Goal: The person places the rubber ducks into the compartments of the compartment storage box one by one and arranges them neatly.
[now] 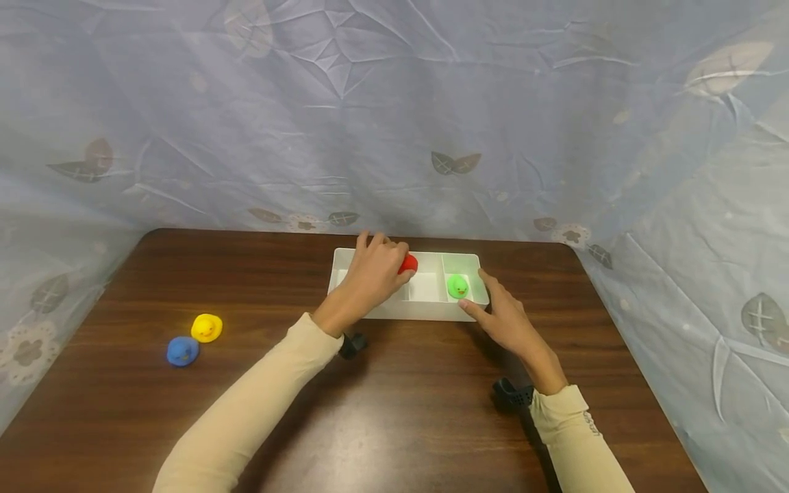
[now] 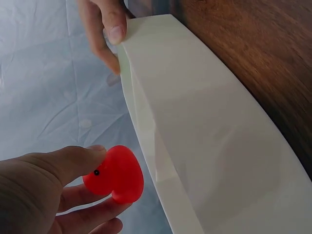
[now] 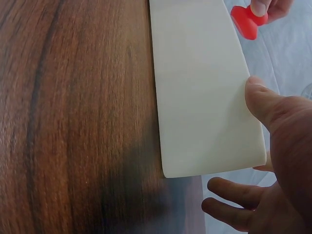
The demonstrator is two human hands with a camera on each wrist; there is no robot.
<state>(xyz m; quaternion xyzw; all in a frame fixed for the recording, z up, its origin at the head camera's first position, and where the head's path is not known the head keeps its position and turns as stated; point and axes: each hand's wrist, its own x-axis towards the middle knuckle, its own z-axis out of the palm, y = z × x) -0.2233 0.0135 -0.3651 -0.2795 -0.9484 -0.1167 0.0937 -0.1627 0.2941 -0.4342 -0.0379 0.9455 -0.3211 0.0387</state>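
Note:
In the head view, my left hand (image 1: 372, 270) is over the white divided box (image 1: 425, 311), pinching a red toy duck (image 2: 117, 173) between thumb and fingers. The left wrist view shows the duck above the box's rim, one black eye visible. At the box's right end is my right hand (image 1: 508, 325), its thumb on the near rim and its fingers around the end wall. A green toy duck (image 1: 457, 286) sits in the right compartment. My left hand covers much of the left compartment.
On the left of the brown wooden table (image 1: 419, 411), a yellow toy duck (image 1: 206, 328) and a blue toy duck (image 1: 183, 351) stand close together. A patterned grey-blue cloth (image 1: 394, 123) hangs behind the table and along its sides.

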